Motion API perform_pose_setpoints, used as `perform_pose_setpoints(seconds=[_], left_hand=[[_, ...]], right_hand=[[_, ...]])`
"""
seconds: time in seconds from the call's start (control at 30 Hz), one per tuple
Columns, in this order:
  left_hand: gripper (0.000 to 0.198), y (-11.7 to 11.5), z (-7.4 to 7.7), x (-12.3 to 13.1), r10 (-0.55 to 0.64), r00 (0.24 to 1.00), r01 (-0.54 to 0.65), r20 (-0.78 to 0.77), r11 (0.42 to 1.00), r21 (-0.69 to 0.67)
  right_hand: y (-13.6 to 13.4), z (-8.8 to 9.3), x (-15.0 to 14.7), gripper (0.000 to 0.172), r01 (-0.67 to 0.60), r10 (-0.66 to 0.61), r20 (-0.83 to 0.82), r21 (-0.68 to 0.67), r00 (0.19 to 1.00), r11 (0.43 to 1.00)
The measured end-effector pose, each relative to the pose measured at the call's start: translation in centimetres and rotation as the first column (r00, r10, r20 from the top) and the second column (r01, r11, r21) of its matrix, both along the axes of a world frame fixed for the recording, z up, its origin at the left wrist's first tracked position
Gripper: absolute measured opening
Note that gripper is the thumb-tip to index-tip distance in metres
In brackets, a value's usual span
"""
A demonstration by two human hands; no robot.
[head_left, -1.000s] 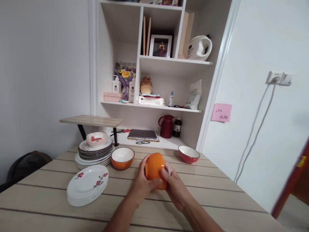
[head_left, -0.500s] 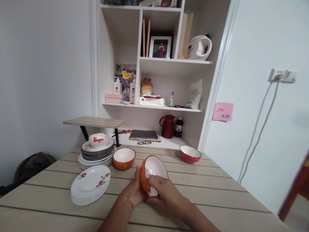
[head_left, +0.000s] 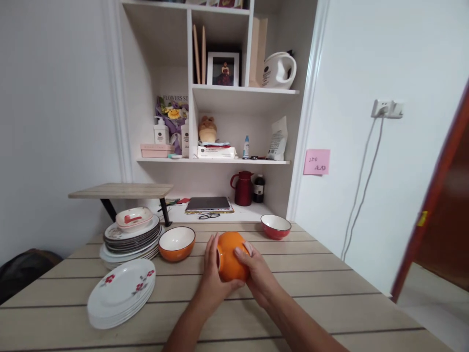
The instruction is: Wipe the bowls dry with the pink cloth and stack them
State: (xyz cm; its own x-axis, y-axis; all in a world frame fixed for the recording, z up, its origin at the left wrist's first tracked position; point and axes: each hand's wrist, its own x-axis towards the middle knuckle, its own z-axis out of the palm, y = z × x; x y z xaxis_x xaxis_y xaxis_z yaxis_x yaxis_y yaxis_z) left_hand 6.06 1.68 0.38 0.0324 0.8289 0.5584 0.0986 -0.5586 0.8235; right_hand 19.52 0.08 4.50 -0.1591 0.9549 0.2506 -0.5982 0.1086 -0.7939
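Note:
Above the table's middle, both of my hands hold an orange bowl [head_left: 232,256], tilted so that its glossy outside faces me and its inside is hidden. My left hand [head_left: 213,274] grips it from the left, fingers up its side and thumb beneath. On the right side my right hand [head_left: 258,271] closes on it, thumb pressed on the orange wall. A small white bit, perhaps cloth or tissue, shows by the right fingers. A second orange bowl [head_left: 177,240], white inside, stands upright to the left. Farther back on the right is a red bowl [head_left: 275,228].
Flowered white plates [head_left: 120,293] are stacked at the left front. Behind them rises a taller plate stack [head_left: 132,239], topped by a square dish [head_left: 134,218], beside a small wooden stand [head_left: 120,190]. A closed laptop [head_left: 208,204], glasses [head_left: 209,216] and a red jug [head_left: 243,188] sit at the back.
The held bowl has turned from showing its white inside to showing its orange outside. My right thumb has moved from inside the bowl to its outer wall. The view has swung right.

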Motion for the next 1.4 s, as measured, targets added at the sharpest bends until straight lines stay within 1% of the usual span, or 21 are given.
perform_pose_setpoints(seconds=[0.07,0.13,0.2,0.27,0.37,0.47,0.53,0.57,0.6,0.67,0.73,0.8,0.87,0.93,0.97,1.03,1.07,1.13,1.23,1.3,1.4], left_hand=[[0.105,0.1,0.1,0.3,-0.004,0.999,0.004,0.035,1.0,0.023],[0.106,0.0,0.3,0.5,-0.083,0.981,0.091,0.178,0.995,-0.04],[0.104,-0.2,0.4,0.4,-0.177,0.912,0.24,0.37,0.962,-0.132],[0.093,-0.4,0.3,0.1,-0.235,0.816,0.387,0.528,0.901,-0.198],[0.083,-0.5,-0.2,-0.8,-0.293,0.706,0.58,0.645,0.763,-0.287],[0.082,-0.5,-0.5,-1.7,-0.31,0.648,0.686,0.695,0.634,-0.357],[0.083,-0.6,-0.4,-2.1,-0.307,0.635,0.706,0.708,0.602,-0.373],[0.084,-0.6,-0.3,-2.2,-0.304,0.634,0.709,0.711,0.595,-0.377],[0.085,-0.6,-0.2,-2.2,-0.303,0.634,0.71,0.712,0.592,-0.381],[0.087,-0.7,0.0,-2.0,-0.317,0.635,0.715,0.704,0.586,-0.382],[0.084,-0.6,0.0,-1.6,-0.352,0.656,0.695,0.668,0.625,-0.354],[0.079,-0.4,-0.1,-1.2,-0.366,0.742,0.601,0.562,0.735,-0.313],[0.085,-0.2,-0.2,-0.8,-0.316,0.862,0.436,0.396,0.86,-0.265],[0.105,0.0,-0.2,-0.6,-0.199,0.959,0.236,0.2,0.955,-0.179],[0.112,0.1,-0.2,-0.5,-0.123,0.986,0.137,0.115,0.984,-0.115],[0.116,0.2,-0.1,-0.3,0.029,1.0,-0.029,0.001,0.999,0.029],[0.114,0.2,-0.1,-0.2,0.077,0.997,-0.074,-0.028,0.994,0.079],[0.106,0.1,0.1,0.0,0.085,0.996,-0.08,-0.039,0.99,0.118],[0.098,-0.1,0.4,0.1,-0.032,0.998,0.029,0.045,0.996,0.081],[0.095,-0.2,0.7,0.1,-0.147,0.968,0.151,0.205,0.988,-0.004],[0.085,-0.3,0.8,-0.3,-0.249,0.834,0.339,0.492,0.935,-0.101]], right_hand=[[0.0,0.0,0.2,0.04,-0.052,0.052,0.006,0.013,0.999,0.999],[-0.3,0.2,0.4,0.037,-0.089,0.086,0.051,0.066,0.995,0.994],[-0.6,0.3,0.5,0.033,-0.114,0.094,0.146,0.135,0.985,0.984],[-1.0,0.5,0.5,0.033,-0.155,0.089,0.302,0.202,0.949,0.967],[-1.4,0.6,0.5,0.041,-0.207,-0.039,0.6,0.335,0.799,0.919],[-1.7,0.7,0.5,0.043,-0.284,-0.276,0.741,0.532,0.612,0.798],[-1.8,0.7,0.5,0.036,-0.357,-0.369,0.749,0.611,0.55,0.707],[-1.8,0.7,0.4,0.031,-0.378,-0.393,0.748,0.628,0.535,0.68],[-1.8,0.6,0.4,0.027,-0.378,-0.404,0.747,0.633,0.527,0.676],[-1.6,0.3,0.3,0.019,-0.314,-0.397,0.741,0.616,0.542,0.723],[-1.3,0.0,0.1,0.015,-0.181,-0.344,0.691,0.566,0.635,0.804],[-0.9,-0.3,0.0,0.017,-0.032,-0.252,0.55,0.454,0.796,0.89],[-0.6,-0.4,-0.2,0.024,0.051,-0.147,0.323,0.288,0.935,0.956],[-0.3,-0.4,-0.3,0.031,0.052,-0.069,0.123,0.137,0.99,0.989],[-0.3,-0.3,-0.3,0.033,0.034,-0.039,0.06,0.085,0.997,0.996],[-0.2,-0.3,-0.2,0.036,-0.009,0.009,-0.003,0.016,1.0,1.0],[-0.2,-0.3,-0.1,0.037,-0.027,0.027,-0.015,-0.01,1.0,1.0],[-0.2,-0.3,0.1,0.039,-0.057,0.057,-0.012,-0.042,0.998,0.997],[-0.5,-0.1,0.2,0.04,-0.077,0.078,0.043,-0.019,0.996,0.997],[-0.9,0.2,0.2,0.041,-0.099,0.095,0.107,0.034,0.99,0.994],[-1.8,0.5,-0.2,0.044,-0.155,0.115,0.264,0.134,0.958,0.979]])
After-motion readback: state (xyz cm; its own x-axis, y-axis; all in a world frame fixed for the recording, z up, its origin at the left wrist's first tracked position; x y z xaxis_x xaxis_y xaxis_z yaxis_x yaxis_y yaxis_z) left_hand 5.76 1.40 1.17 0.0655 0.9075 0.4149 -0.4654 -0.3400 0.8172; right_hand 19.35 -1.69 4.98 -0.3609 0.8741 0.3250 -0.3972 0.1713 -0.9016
